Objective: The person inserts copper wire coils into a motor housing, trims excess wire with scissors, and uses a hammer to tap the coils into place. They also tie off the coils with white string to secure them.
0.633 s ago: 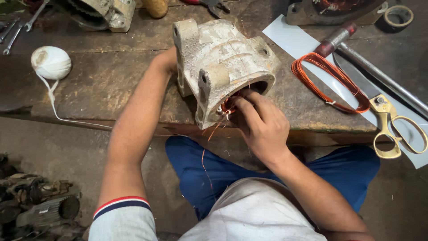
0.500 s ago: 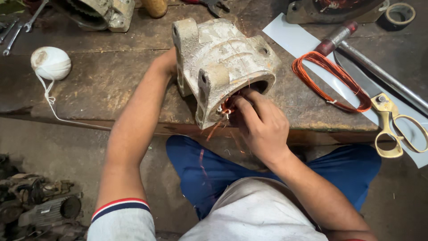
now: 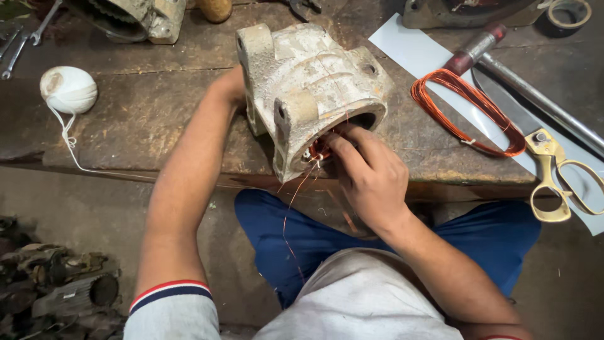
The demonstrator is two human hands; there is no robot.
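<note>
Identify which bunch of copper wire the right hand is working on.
The copper wire inside the pale motor housing, at the right hand; the looped coil lies untouched on the bench.

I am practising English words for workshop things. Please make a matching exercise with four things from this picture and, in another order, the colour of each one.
Things:
1. ball of string
2. wire coil
3. scissors
4. motor housing

Colours:
A. gold handles
B. pale grey, worn
C. white
D. orange

Pairs: 1-C, 2-D, 3-A, 4-B
</note>
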